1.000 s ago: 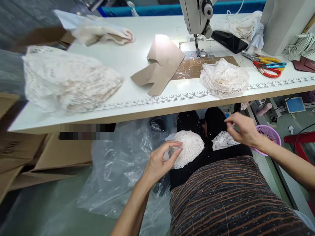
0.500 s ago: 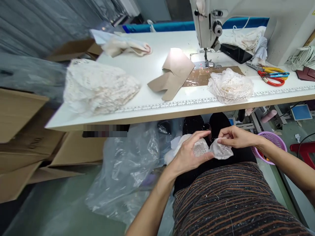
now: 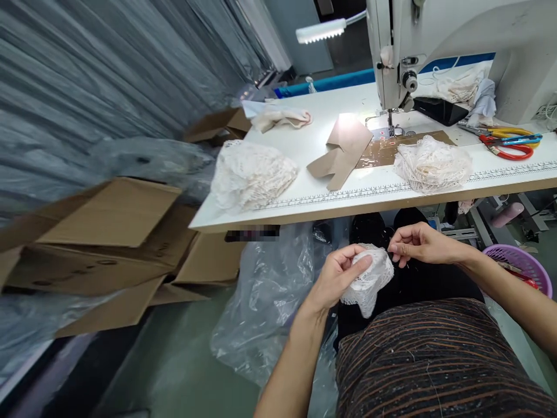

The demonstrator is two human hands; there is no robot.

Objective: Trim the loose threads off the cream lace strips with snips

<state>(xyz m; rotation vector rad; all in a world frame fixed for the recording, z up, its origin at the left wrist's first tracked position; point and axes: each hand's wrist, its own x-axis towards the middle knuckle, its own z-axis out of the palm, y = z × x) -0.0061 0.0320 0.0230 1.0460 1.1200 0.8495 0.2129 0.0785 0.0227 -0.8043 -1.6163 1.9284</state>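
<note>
Lace pc (image 3: 366, 287) | L hand (image 3: 335, 277) gripping | R hand (image 3: 422, 242): can't tell | bskt (image 3: 533, 262) w/ red item (image 3: 531, 283)

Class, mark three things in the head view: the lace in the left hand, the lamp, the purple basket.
Lace (image 3: 373, 281): head view, on the middle of its visible cloth.
Lamp (image 3: 321, 31): head view, on the middle of its white bar.
Basket (image 3: 531, 264): head view, on its inner wall.
</note>
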